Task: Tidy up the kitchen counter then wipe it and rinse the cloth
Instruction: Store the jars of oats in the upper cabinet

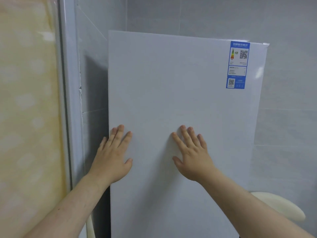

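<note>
A white fridge door fills the middle of the view, with a blue energy label at its upper right corner. My left hand lies flat on the door near its left edge, fingers straight and spread. My right hand presses flat on the door's middle, fingers straight too. Neither hand holds anything. No counter, cloth or sink is in view.
Grey wall tiles surround the fridge. On the left stands a white frame beside a pale yellow patterned curtain. A cream rounded object shows low on the right behind my right forearm.
</note>
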The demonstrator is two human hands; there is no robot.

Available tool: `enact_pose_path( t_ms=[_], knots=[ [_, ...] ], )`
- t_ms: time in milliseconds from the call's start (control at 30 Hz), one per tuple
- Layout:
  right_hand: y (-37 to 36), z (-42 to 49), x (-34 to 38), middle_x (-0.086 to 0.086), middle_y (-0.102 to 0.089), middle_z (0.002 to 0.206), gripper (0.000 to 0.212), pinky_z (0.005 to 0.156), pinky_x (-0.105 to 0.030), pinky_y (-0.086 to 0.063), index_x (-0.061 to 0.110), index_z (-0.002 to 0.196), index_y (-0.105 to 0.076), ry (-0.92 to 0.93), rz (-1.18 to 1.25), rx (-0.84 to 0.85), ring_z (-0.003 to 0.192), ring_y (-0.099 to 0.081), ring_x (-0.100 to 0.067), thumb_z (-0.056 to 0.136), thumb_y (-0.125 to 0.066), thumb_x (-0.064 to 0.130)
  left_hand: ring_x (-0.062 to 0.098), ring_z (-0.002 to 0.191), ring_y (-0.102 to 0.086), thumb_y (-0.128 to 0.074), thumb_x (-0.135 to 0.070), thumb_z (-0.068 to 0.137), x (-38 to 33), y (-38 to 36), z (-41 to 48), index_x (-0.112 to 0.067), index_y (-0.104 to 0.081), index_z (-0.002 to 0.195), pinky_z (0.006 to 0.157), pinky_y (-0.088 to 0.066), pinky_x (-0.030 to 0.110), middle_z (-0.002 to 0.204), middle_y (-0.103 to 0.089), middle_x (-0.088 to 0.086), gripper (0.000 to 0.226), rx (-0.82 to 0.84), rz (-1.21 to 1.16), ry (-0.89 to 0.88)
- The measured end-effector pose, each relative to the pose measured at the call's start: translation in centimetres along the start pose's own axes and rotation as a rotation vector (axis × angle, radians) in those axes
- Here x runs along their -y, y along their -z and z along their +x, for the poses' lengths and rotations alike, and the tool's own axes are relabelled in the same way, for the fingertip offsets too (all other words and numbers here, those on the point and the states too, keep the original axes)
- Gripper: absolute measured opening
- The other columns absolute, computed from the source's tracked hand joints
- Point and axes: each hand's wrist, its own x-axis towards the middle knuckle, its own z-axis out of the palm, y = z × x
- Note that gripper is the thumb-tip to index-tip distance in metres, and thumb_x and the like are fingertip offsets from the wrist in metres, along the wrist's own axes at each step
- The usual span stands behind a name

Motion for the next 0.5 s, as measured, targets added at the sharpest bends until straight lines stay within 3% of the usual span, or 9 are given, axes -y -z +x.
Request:
enact_pose_path(
  t_ms=[100,167,233,300,367,500],
  knots=[
    [0.8,-0.7,0.9,-0.001,0.017,0.164,0.075,0.123,-0.043,0.003,0.029,0.156,-0.007,-0.031,0.048,0.058,0.151,0.015,-0.024,0.094,-0.048,0.034,0.018,0.146,0.024,-0.047,-0.044,0.092,-1.3,-0.4,-0.6,-0.024,0.008,0.154,0.120,0.006,0.042,0.158,0.028,0.001,0.085,-0.020,-0.050,0.046],
    [1.0,-2.4,1.2,-0.001,0.008,0.165,0.064,0.123,-0.038,-0.011,0.025,0.154,-0.021,-0.056,0.133,0.126,0.152,0.006,-0.021,0.095,-0.048,0.030,0.024,0.149,0.012,-0.051,-0.044,0.090,-2.5,-1.3,-1.7,-0.020,-0.008,0.155,0.119,0.004,0.041,0.162,0.012,0.008,0.081,-0.039,-0.088,0.048],
    [0.9,-5.2,0.9,0.003,-0.015,0.164,0.052,0.117,-0.033,-0.025,0.026,0.149,-0.035,-0.121,0.227,0.224,0.150,-0.015,-0.018,0.098,-0.046,0.029,0.025,0.148,-0.011,-0.052,-0.041,0.088,-3.9,-2.4,-3.5,-0.017,-0.033,0.149,0.118,-0.006,0.036,0.161,-0.016,0.010,0.068,-0.007,-0.196,0.013],
    [0.8,-8.4,0.0,0.009,-0.042,0.151,0.045,0.111,-0.031,-0.035,0.028,0.144,-0.044,-0.215,0.290,0.272,0.139,-0.037,-0.014,0.099,-0.044,0.031,0.017,0.140,-0.032,-0.051,-0.036,0.090,-5.6,-3.3,-5.1,-0.018,-0.048,0.140,0.112,-0.017,0.025,0.151,-0.040,0.001,0.053,0.093,-0.402,-0.037],
    [1.0,-11.6,-1.3,0.011,-0.051,0.144,0.043,0.109,-0.030,-0.038,0.030,0.143,-0.047,-0.307,0.331,0.296,0.133,-0.045,-0.012,0.100,-0.044,0.031,0.011,0.136,-0.038,-0.056,-0.029,0.093,-7.3,-4.1,-6.1,-0.023,-0.051,0.137,0.108,-0.021,0.018,0.146,-0.044,-0.008,0.045,0.208,-0.521,-0.082],
    [3.0,-17.9,-4.7,0.014,-0.048,0.146,0.047,0.110,-0.031,-0.038,0.034,0.145,-0.042,-0.501,0.402,0.326,0.134,-0.044,-0.010,0.098,-0.046,0.032,0.009,0.132,-0.043,-0.060,-0.026,0.092,-11.2,-5.3,-7.3,-0.030,-0.050,0.137,0.106,-0.027,0.018,0.145,-0.045,-0.013,0.047,0.399,-0.582,-0.133]
  ],
)
